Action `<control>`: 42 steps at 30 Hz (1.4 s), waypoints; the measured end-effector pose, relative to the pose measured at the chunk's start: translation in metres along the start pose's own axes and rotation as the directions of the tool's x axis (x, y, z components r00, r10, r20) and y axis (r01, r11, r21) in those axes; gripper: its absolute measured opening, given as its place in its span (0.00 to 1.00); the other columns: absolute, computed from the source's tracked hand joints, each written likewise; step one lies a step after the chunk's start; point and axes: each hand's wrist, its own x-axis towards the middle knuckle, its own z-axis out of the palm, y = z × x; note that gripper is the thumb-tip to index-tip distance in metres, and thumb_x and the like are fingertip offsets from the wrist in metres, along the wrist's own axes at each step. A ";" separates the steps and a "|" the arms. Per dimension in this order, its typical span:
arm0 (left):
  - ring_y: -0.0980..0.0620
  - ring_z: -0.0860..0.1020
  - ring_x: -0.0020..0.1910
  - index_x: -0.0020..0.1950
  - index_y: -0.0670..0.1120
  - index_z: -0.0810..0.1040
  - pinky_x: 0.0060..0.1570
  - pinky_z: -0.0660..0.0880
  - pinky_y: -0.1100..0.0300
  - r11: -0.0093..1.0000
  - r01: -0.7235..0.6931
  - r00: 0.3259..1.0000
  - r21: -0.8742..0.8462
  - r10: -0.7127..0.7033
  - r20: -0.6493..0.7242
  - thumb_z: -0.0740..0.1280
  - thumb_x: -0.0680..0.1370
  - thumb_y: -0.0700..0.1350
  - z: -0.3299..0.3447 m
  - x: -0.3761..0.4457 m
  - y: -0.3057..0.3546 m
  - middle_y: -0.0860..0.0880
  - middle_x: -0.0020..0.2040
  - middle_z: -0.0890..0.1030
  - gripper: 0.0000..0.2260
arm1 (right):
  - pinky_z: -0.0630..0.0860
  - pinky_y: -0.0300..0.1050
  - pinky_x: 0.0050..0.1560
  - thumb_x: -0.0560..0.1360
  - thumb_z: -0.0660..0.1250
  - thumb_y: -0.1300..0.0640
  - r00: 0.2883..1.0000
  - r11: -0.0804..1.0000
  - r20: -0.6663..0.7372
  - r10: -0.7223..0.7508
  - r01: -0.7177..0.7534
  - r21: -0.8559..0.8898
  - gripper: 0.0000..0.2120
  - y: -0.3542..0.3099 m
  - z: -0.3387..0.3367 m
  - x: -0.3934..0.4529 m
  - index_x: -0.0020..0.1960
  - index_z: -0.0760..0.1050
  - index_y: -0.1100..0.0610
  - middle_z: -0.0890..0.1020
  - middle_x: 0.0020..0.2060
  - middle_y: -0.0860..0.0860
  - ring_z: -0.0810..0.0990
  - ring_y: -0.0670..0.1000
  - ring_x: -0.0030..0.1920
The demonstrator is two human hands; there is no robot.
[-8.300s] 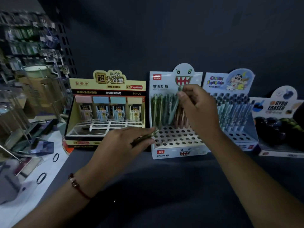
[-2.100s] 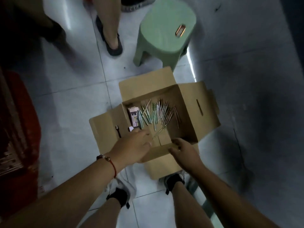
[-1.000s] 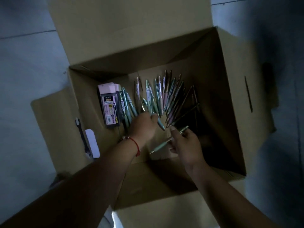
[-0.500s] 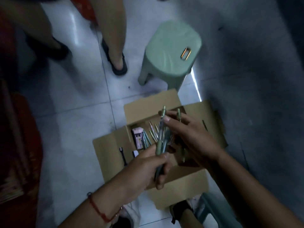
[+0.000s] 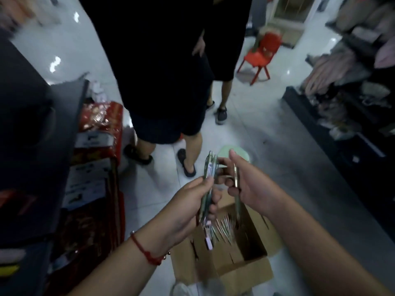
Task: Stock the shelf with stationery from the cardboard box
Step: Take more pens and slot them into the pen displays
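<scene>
My left hand [image 5: 190,207] grips a small bundle of greenish pens [image 5: 208,174] upright in front of me. Just to its right, my right hand [image 5: 249,185] holds a single pen [image 5: 236,178] between curled fingers, its forefinger touching the top of the bundle. Below both hands the open cardboard box [image 5: 241,272] sits on the floor. Several loose pens [image 5: 223,228] and a pink lead-refill pack [image 5: 208,244] lie inside it. The shelf's display stands are out of view.
Two people in dark shorts [image 5: 171,103] stand close ahead on the white tiled floor. A green stool [image 5: 237,153] sits behind my hands. Dark shelving with red packs [image 5: 100,129] lines the left, a dark rack [image 5: 350,103] the right. A red chair [image 5: 263,54] stands farther back.
Since reaching into the box a second ago, both hands have lifted out with pens. My view has swung up from the box to the aisle and the standing people.
</scene>
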 end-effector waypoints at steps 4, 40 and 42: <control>0.51 0.73 0.29 0.65 0.46 0.72 0.27 0.70 0.60 0.969 -0.211 0.971 0.125 0.223 -0.089 0.57 0.84 0.41 -0.008 -0.047 0.022 0.47 0.37 0.79 0.11 | 0.63 0.40 0.31 0.83 0.52 0.44 0.991 0.997 0.133 0.025 -0.034 0.064 0.23 -0.020 0.028 -0.024 0.60 0.78 0.58 0.81 0.40 0.51 0.72 0.45 0.31; 0.56 0.78 0.45 0.71 0.60 0.56 0.42 0.77 0.56 0.365 0.787 0.058 0.497 0.758 -0.649 0.47 0.83 0.56 -0.053 -0.554 -0.174 0.57 0.61 0.73 0.16 | 0.79 0.48 0.49 0.71 0.70 0.59 0.290 0.866 0.947 0.138 0.429 -0.258 0.12 0.135 0.390 -0.256 0.55 0.81 0.56 0.85 0.44 0.55 0.84 0.53 0.47; 0.55 0.78 0.44 0.70 0.61 0.55 0.39 0.77 0.55 0.351 0.811 0.025 0.468 0.778 -0.627 0.46 0.82 0.57 -0.066 -0.599 -0.194 0.56 0.60 0.74 0.16 | 0.78 0.44 0.48 0.76 0.66 0.62 0.318 0.908 0.936 0.154 0.329 -0.261 0.09 0.162 0.426 -0.282 0.55 0.80 0.57 0.85 0.44 0.52 0.84 0.48 0.44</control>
